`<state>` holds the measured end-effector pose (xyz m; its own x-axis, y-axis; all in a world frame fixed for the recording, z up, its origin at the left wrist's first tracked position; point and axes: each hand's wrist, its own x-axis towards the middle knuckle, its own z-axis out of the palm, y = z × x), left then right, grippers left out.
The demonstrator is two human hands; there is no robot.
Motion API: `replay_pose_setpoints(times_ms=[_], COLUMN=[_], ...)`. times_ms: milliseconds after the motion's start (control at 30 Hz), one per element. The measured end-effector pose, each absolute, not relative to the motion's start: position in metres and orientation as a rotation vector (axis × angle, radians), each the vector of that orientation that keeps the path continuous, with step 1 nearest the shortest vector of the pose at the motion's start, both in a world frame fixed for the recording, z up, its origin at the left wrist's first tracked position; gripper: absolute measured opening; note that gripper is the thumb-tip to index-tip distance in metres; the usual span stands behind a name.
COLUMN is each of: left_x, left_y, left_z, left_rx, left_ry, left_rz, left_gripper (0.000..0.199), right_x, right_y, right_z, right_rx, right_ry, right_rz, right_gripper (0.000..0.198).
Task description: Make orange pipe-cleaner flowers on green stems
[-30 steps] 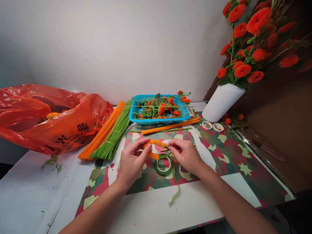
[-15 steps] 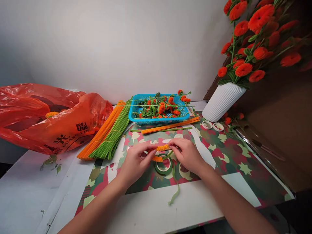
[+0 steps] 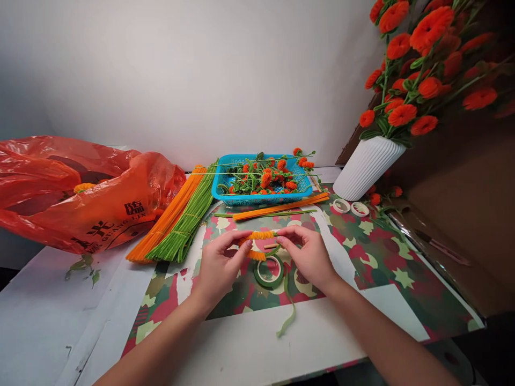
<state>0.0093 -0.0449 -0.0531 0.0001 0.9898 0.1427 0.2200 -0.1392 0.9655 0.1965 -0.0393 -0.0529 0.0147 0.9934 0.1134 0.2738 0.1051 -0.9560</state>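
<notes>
My left hand [image 3: 221, 262] pinches a coiled orange pipe cleaner [image 3: 261, 235] between thumb and fingers. A lower orange coiled stretch [image 3: 256, 255] sticks out under the thumb; whether it is the same piece, I cannot tell. At the coil's right end, my right hand [image 3: 309, 260] has thumb and fingertips closed on its green tip. Between the hands shows a short tan stick [image 3: 271, 246]. Just below lies a roll of green tape [image 3: 269, 284], and a loose green strip [image 3: 288, 320] trails toward the front.
Behind the hands, orange pipe cleaners [image 3: 281, 207] lie before a blue basket [image 3: 261, 200] of small flowers. Orange and green bundles [image 3: 183, 225] rest left, beside a red plastic bag [image 3: 120, 198]. At right stand a white vase [image 3: 368, 166] of red-orange flowers and two white tape rolls [image 3: 341, 206].
The orange coil and my left hand have shifted slightly left. My right hand's fingers now sit at the coil's green end, and the tan stick shows between the hands.
</notes>
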Motion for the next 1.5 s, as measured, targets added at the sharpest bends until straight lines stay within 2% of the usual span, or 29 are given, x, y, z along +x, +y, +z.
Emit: replay_pose_setpoints(times_ms=[167,367,567,1000,1200,1300,1400,1500], left_x=[0.0082,0.0089,0.0115,0.0116,0.0082,0.0064,0.0062,0.0069], left_y=[-0.0442,-0.0468,-0.0459,-0.0456,-0.0437,-0.0436,-0.0439,-0.0442], left_z=[-0.0559,-0.0579,-0.0541,-0.0518,-0.0531,-0.0532,-0.0530,-0.0528], left_rx=[1.539,1.705,1.370,1.289,1.498,1.672,1.842,1.933], left_ry=[1.314,1.281,1.313,1.326,1.326,1.325,1.325,1.348], left_rz=[1.202,1.181,1.239,1.274,1.220,1.199,1.168,1.153], left_gripper=[0.019,0.016,0.045,0.027,0.018,0.015,0.013,0.012], right_x=[0.1957,0.1939,0.1947,0.1924,0.1928,0.1953,0.1975,0.1976], right_y=[-0.0361,-0.0382,-0.0356,-0.0362,-0.0382,-0.0392,-0.0402,-0.0416], right_z=[-0.0548,-0.0507,-0.0500,-0.0537,-0.0534,-0.0523,-0.0502,-0.0483], right_rx=[-1.247,-1.226,-1.256,-1.269,-1.262,-1.336,-1.402,-1.386], right_ry=[-1.260,-1.204,-1.051,-1.072,-1.245,-1.407,-1.575,-1.657], right_rz=[1.201,1.250,1.204,1.344,1.269,1.100,0.830,0.698], right_gripper=[0.014,0.015,0.023,0.037,0.022,0.011,0.011,0.014])
